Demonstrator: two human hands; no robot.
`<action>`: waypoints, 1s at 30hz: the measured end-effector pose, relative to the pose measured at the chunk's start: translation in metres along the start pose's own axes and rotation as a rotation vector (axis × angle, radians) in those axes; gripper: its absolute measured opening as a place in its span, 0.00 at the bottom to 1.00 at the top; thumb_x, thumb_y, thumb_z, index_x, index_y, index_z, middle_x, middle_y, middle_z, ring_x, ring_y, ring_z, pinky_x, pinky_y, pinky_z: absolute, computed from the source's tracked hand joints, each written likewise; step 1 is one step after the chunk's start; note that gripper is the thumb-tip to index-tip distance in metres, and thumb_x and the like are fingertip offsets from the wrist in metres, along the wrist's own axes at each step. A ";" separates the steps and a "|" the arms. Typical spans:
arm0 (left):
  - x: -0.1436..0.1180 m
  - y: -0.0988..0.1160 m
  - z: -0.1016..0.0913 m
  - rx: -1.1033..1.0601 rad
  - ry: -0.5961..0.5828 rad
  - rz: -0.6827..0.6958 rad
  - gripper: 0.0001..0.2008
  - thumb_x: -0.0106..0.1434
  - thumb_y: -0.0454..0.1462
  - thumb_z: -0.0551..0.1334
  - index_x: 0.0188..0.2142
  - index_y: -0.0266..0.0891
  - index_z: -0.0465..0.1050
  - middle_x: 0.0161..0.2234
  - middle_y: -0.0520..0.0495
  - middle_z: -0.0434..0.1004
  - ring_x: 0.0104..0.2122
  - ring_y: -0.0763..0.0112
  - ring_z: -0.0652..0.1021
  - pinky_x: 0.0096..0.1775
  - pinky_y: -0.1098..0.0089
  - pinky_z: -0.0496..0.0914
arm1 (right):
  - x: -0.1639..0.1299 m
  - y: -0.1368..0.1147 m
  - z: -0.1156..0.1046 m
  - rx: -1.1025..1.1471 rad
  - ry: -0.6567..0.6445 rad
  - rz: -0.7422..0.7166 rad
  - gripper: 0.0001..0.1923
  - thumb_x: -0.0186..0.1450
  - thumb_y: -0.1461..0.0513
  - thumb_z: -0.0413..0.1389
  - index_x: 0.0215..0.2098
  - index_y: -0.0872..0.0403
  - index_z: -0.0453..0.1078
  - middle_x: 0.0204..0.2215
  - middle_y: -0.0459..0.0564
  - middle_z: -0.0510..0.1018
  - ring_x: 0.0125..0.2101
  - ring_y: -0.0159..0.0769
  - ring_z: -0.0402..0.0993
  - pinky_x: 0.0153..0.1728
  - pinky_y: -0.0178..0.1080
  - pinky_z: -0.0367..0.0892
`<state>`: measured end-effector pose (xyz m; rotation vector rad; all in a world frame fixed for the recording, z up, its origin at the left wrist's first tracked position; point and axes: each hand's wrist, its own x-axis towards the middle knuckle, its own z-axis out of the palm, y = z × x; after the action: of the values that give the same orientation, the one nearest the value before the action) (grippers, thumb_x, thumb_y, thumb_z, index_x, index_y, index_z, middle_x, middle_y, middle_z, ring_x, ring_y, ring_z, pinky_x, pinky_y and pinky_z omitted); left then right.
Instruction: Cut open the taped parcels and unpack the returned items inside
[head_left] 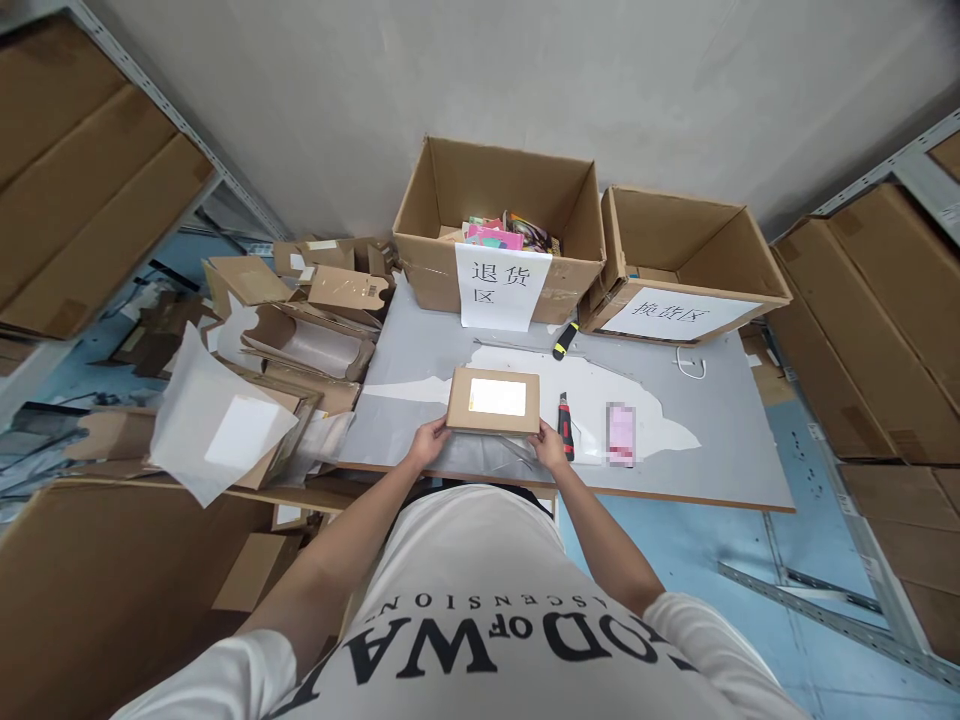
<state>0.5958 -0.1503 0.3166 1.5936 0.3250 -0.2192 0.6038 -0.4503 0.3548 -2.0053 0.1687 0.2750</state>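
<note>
A small brown cardboard box [495,418] with a white label [498,397] on its top is in front of me at the table's near side. My left hand [430,441] grips its near left corner, and my right hand [549,443] grips its near right corner. Just right of the box lies a red and black utility knife [565,428]. Farther back, by the open cartons, there is a black and yellow utility knife [565,341]. A pink, blurred-out item [620,435] rests to the right of the red knife.
Two open cartons stand at the back: the left carton [424,285] holds colourful packages, the right carton [765,262] bears a paper sign. Opened boxes [307,345] and wrapping are piled on the left. Grey table [720,400] has a worn white patch. Shelves with large boxes [862,330] flank both sides.
</note>
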 end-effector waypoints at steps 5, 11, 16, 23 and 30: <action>-0.003 0.014 0.000 0.055 0.039 0.035 0.22 0.50 0.45 0.68 0.43 0.38 0.78 0.47 0.43 0.78 0.53 0.51 0.73 0.59 0.49 0.60 | 0.005 -0.009 -0.007 0.022 -0.037 -0.039 0.23 0.57 0.63 0.54 0.52 0.55 0.70 0.42 0.51 0.81 0.43 0.41 0.77 0.49 0.47 0.68; -0.004 0.058 -0.003 0.183 0.146 0.139 0.21 0.54 0.45 0.65 0.46 0.39 0.77 0.47 0.45 0.78 0.49 0.53 0.76 0.56 0.55 0.65 | 0.017 -0.043 -0.030 0.024 0.015 -0.136 0.21 0.61 0.56 0.53 0.50 0.54 0.72 0.46 0.53 0.79 0.46 0.44 0.76 0.50 0.45 0.68; 0.000 0.090 0.002 0.102 0.176 0.165 0.23 0.53 0.48 0.66 0.45 0.36 0.77 0.47 0.44 0.78 0.49 0.56 0.77 0.57 0.55 0.65 | 0.028 -0.068 -0.045 -0.072 0.127 -0.099 0.21 0.61 0.50 0.55 0.45 0.54 0.76 0.43 0.53 0.81 0.45 0.45 0.77 0.48 0.44 0.68; -0.003 0.093 0.007 -0.030 0.166 0.104 0.28 0.47 0.49 0.70 0.44 0.32 0.77 0.46 0.39 0.79 0.48 0.54 0.77 0.55 0.54 0.67 | 0.031 -0.070 -0.048 -0.169 0.141 -0.011 0.24 0.60 0.45 0.53 0.36 0.54 0.79 0.32 0.51 0.83 0.36 0.43 0.79 0.40 0.39 0.69; -0.001 0.076 0.011 -0.109 0.164 0.061 0.33 0.40 0.45 0.74 0.46 0.31 0.75 0.50 0.36 0.76 0.51 0.51 0.75 0.57 0.52 0.66 | 0.032 -0.058 -0.038 -0.160 0.137 0.033 0.24 0.60 0.45 0.53 0.34 0.55 0.79 0.30 0.51 0.83 0.35 0.42 0.79 0.41 0.39 0.69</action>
<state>0.6216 -0.1638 0.3880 1.5146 0.4080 -0.0234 0.6531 -0.4592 0.4125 -2.1833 0.2736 0.1760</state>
